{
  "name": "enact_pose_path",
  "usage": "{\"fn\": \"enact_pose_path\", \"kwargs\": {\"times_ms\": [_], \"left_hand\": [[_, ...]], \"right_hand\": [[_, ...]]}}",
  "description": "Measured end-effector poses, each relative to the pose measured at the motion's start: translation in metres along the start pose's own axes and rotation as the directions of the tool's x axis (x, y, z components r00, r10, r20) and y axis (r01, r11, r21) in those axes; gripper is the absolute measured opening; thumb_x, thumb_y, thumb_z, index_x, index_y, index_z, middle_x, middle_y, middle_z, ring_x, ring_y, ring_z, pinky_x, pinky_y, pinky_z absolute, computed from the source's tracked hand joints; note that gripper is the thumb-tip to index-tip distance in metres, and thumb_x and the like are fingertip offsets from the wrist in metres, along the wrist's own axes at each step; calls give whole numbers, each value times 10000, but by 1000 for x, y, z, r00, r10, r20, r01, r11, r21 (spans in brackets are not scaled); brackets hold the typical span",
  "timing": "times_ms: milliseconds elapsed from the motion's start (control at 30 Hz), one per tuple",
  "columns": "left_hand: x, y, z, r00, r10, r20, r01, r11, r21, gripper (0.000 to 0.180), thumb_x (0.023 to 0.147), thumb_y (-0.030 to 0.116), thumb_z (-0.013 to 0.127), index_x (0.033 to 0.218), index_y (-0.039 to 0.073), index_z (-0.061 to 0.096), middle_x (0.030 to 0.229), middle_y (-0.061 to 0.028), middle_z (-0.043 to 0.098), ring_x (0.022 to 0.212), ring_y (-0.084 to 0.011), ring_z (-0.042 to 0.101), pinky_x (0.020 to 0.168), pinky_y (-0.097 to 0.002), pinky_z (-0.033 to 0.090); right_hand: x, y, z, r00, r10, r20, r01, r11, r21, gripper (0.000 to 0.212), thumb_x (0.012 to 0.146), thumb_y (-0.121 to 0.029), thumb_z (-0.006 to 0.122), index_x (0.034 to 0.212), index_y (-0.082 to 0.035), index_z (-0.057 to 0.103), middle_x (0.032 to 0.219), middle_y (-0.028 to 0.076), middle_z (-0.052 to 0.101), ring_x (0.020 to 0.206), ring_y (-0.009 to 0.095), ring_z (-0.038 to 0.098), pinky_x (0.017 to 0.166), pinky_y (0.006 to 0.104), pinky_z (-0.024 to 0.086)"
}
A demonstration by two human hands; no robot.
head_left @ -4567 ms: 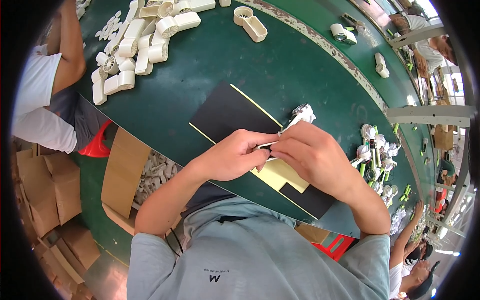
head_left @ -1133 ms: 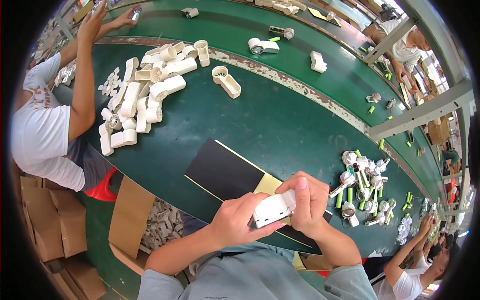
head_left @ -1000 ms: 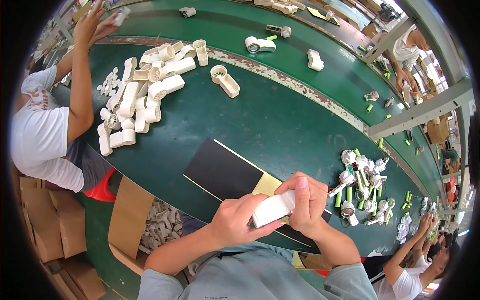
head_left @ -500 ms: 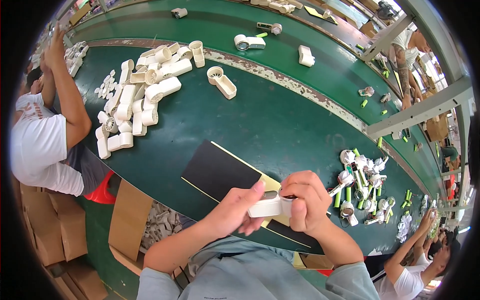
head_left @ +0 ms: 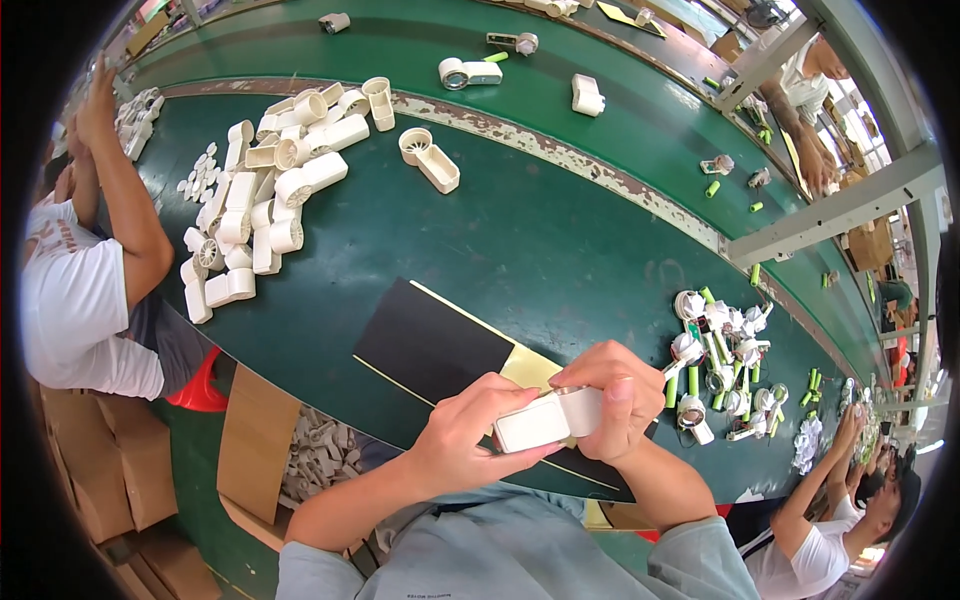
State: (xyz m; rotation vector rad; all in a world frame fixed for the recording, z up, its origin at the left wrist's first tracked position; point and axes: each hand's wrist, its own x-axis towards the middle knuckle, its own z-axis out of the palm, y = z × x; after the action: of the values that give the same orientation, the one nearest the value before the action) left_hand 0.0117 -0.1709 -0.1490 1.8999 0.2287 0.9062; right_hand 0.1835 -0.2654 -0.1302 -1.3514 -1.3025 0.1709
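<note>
Both my hands hold a white handheld fan body (head_left: 532,424) above the front edge of the green table. My left hand (head_left: 462,438) is closed around its block-shaped handle, thumb along the top and fingers beneath. My right hand (head_left: 628,402) grips its round head end, which the fingers partly cover. Under my hands lies a black foam sheet (head_left: 432,340) with a yellow edge. Farther left is a heap of white fan shells (head_left: 240,195), and one open shell (head_left: 430,160) lies apart from it.
To the right sits a pile of fan motor assemblies (head_left: 715,350) with green batteries. Fan parts lie on the conveyor belt (head_left: 540,90) beyond the chipped divider. A grey metal post (head_left: 835,205) crosses at right. A cardboard box (head_left: 255,440) of parts stands below left. Co-workers sit on both sides.
The fan body has turned in my hands, so its smooth white face now shows. My left fingers have wrapped around the handle, and the right hand has shifted on the head. The view has shifted slightly.
</note>
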Motion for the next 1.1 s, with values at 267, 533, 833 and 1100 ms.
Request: {"fn": "enact_pose_path", "kwargs": {"times_ms": [267, 533, 833, 1100], "left_hand": [[1, -3, 2, 1000, 21, -1, -21, 1000, -19, 573, 665, 107, 997, 1109, -46, 668, 953, -151, 727, 809, -227, 722, 679, -308, 586], [10, -3, -1, 997, 81, -8, -81, 997, -2, 553, 714, 120, 967, 1153, -41, 673, 944, -124, 702, 796, -234, 727, 661, -319, 606], [43, -28, -15, 809, -581, 82, 559, 719, -414, 452, 945, 145, 806, 1288, -77, 614, 1095, -141, 736, 913, -121, 713, 721, -268, 582], [125, -89, -65, 986, 10, -167, 120, 649, 751, 582, 965, 285, 710, 1481, 94, 521, 1391, -169, 521, 1179, -385, 559, 967, -474, 510]], "right_hand": [[3, -1, -3, 998, 41, 41, -41, 999, -12, 526, 1095, -227, 362, 791, 39, 700, 728, 155, 681, 567, 194, 612, 529, 311, 477], [8, 1, -2, 1000, 3, -3, -3, 1000, 7, 531, 1101, -250, 374, 794, 29, 704, 722, 148, 683, 567, 197, 604, 529, 324, 470], [86, 29, -28, 713, 443, 543, -534, 846, 12, 394, 941, -284, 799, 1173, 18, 698, 965, 109, 734, 860, 141, 689, 732, 299, 563], [173, 162, -77, 735, 677, -41, -677, 729, -101, 677, 1015, -413, 699, 1463, 52, 496, 1323, 148, 628, 1028, 196, 687, 844, 322, 600]]}}
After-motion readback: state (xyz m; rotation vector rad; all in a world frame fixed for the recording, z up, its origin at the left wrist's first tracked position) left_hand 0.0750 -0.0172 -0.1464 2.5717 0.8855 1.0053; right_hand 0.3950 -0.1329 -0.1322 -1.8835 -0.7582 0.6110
